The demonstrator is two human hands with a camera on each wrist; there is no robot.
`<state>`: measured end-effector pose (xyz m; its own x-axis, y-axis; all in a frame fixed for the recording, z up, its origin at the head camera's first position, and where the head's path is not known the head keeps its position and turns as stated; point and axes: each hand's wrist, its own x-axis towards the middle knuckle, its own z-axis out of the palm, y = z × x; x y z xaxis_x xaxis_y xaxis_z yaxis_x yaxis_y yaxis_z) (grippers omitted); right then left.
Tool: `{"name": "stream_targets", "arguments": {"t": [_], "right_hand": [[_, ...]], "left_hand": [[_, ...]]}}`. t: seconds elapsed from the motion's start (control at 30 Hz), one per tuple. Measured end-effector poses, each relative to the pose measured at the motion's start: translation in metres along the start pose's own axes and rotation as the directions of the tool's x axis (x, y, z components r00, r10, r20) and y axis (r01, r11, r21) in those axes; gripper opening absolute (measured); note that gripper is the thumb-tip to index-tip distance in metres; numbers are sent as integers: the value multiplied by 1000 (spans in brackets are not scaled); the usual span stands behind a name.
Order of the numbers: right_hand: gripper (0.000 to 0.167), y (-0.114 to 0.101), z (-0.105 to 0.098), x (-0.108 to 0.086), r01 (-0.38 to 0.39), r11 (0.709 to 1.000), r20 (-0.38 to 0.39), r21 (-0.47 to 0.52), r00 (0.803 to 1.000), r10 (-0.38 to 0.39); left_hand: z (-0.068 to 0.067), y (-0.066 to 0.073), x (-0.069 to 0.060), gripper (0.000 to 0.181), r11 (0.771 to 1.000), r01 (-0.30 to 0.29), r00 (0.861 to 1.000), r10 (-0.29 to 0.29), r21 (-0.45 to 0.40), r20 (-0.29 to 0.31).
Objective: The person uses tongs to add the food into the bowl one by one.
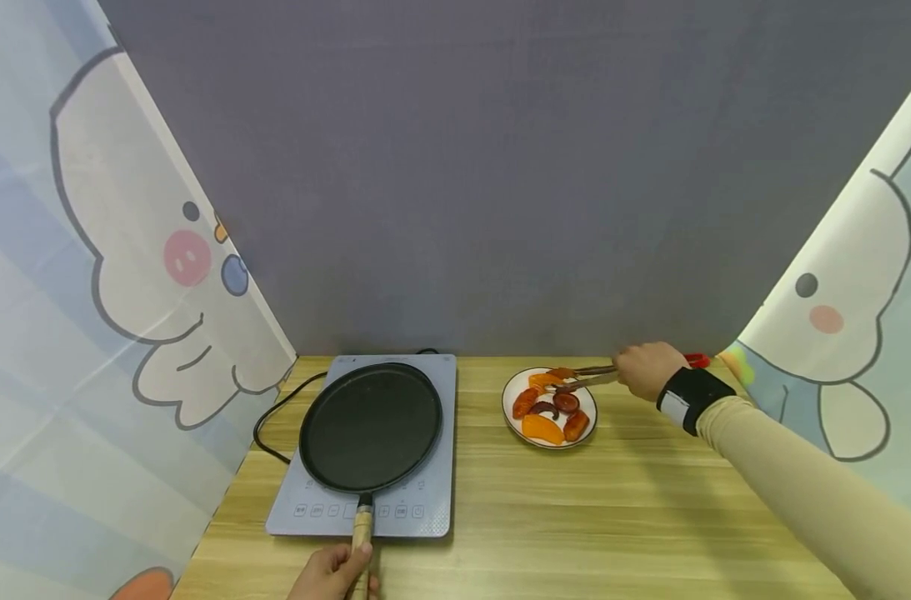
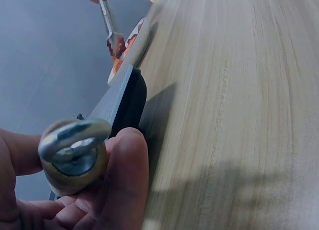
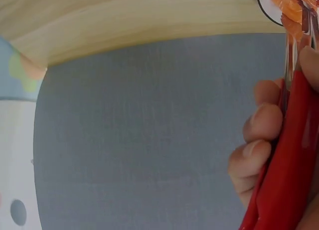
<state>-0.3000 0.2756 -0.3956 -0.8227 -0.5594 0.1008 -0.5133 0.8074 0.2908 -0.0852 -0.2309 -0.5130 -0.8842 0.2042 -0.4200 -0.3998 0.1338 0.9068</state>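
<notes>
Two hands, well apart, and both are clamped on something! The left hand (image 1: 335, 573) grips the frying pan (image 1: 372, 429) by its wooden handle (image 1: 362, 529); the right hand (image 1: 650, 371) grips red-handled tongs (image 3: 286, 175). The pan sits just ahead of the left hand, on a flat cooker (image 1: 443, 467). Leftward from the right hand, the tongs reach food (image 1: 543, 429) on a white plate (image 1: 510, 393); whether they pinch any, I cannot tell.

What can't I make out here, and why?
- Head view: symbols on flat grey cooktop, too small.
- Head view: bare left hand, partly below the bottom edge.
- Right wrist view: handle ends of red-handled metal tongs, cut off by the bottom edge.
- Left wrist view: food on round white plate, blurred.
</notes>
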Motion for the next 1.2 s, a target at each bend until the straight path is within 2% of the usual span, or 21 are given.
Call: {"name": "stream_targets", "arguments": {"t": [0.17,0.47,0.7,0.93,1.2], "right_hand": [[16,4,9,-2,-23,999,45,31,999,22],[17,0,21,-8,-12,1000,23,-11,1000,12],[19,-6,22,-18,-32,999,10,37,999,31],[23,-9,24,-25,-47,997,-34,58,998,49],[20,-11,25,-30,-93,990,-40,101,994,98]], "left_hand": [[1,-1,1,44,1000,7,1000,-7,8,-7],[0,-1,2,44,1000,9,1000,-9,1,-12],[0,-2,2,44,998,23,999,-21,57,-36],[0,-3,2,43,998,17,999,-14,59,-42],[0,-2,0,43,997,10,998,-5,79,-55]]}}
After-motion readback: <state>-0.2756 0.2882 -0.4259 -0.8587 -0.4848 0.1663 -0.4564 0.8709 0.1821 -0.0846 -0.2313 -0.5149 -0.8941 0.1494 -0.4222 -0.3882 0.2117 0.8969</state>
